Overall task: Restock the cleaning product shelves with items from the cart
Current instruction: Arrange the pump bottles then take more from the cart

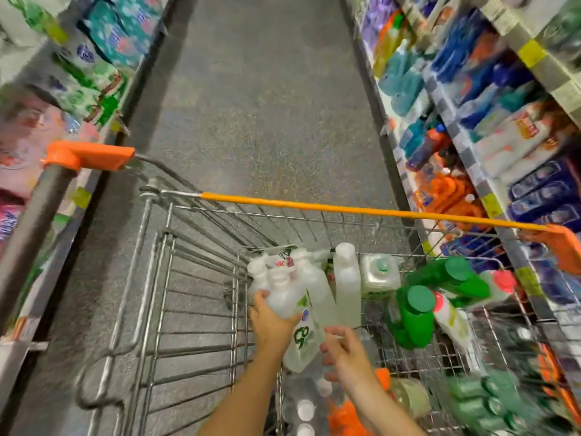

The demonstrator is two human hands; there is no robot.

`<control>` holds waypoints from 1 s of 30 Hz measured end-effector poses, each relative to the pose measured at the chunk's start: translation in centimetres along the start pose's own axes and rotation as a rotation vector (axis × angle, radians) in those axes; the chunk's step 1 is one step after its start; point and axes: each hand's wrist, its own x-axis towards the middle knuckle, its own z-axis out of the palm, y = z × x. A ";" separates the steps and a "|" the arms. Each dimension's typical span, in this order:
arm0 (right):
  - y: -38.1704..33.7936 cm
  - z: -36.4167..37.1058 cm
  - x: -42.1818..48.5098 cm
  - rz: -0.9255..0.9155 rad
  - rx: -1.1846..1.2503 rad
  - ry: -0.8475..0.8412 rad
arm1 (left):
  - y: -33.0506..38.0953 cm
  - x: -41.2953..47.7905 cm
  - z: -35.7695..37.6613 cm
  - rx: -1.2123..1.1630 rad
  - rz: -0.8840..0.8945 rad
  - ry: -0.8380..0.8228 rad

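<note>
A wire cart [201,278] with orange trim stands in the aisle, holding clear bottles, green-capped bottles [415,316] and other cleaning products. My left hand [270,322] grips a clear bottle with a white cap and green label [295,306] near its upper part, lifted above the cart's load. My right hand [345,354] is beside the lower part of that bottle, fingers loosely spread, holding nothing. More clear bottles [345,278] stand behind it. The frame is blurred.
Cleaning product shelves [490,127] run along the right side, packed with blue, orange and white packs. Shelves with bagged goods [78,73] line the left. A second cart's grey handle with an orange end [85,155] is at the left. Grey floor [267,105] stretches ahead.
</note>
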 end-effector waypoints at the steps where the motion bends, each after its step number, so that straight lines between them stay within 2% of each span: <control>1: 0.1 0.0 0.2 -0.002 0.022 0.013 | 0.0 -0.1 0.1 -0.011 0.005 0.024; 5: 0.4 0.3 0.3 0.005 0.051 0.024 | -0.6 -1.0 0.9 -0.108 0.094 0.117; 11: 0.9 -0.4 0.1 -0.014 0.078 0.040 | -1.8 -1.1 0.4 -0.062 0.174 0.024; 14: 0.9 -1.2 0.2 -0.045 -0.025 0.035 | -1.2 -3.2 -0.5 -0.037 0.319 0.033; 17: 0.4 -2.6 -0.1 -0.207 -0.241 0.001 | 0.9 -5.1 -1.9 -0.025 0.389 -0.069; 21: -1.6 -5.5 -2.0 -0.326 -0.345 -0.268 | 5.1 -7.3 -5.8 -0.225 0.447 -0.220; 25: -3.9 -7.8 -5.3 -0.375 -0.231 -0.313 | 9.7 -11.9 -10.4 -0.275 0.580 -0.376; 30: -6.5 -9.1 -12.9 -0.626 -0.082 -0.254 | 13.6 -19.6 -14.2 -0.431 0.653 -0.377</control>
